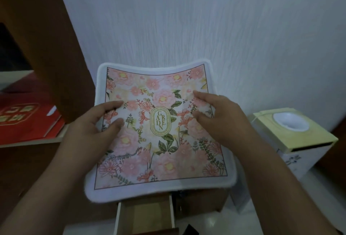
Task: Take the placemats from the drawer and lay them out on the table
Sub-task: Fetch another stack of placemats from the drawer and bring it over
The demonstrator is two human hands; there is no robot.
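A square placemat (159, 152) with a pink floral print, a white border and an oval "GARDEN" label fills the centre of the head view, lifted in front of a white wall. My left hand (93, 122) grips its left edge, thumb and forefinger on the printed face. My right hand (219, 116) grips the right edge the same way. The mat bows slightly between the two hands. Below it an open wooden drawer (146, 216) sticks out towards me; the mat hides most of its inside.
A small wooden cabinet (202, 203) holds the drawer. A cream and white box (299, 141) with a round white opening stands at the right. A red bag (24, 122) lies on a shelf at the left beside a brown wooden panel (46, 47).
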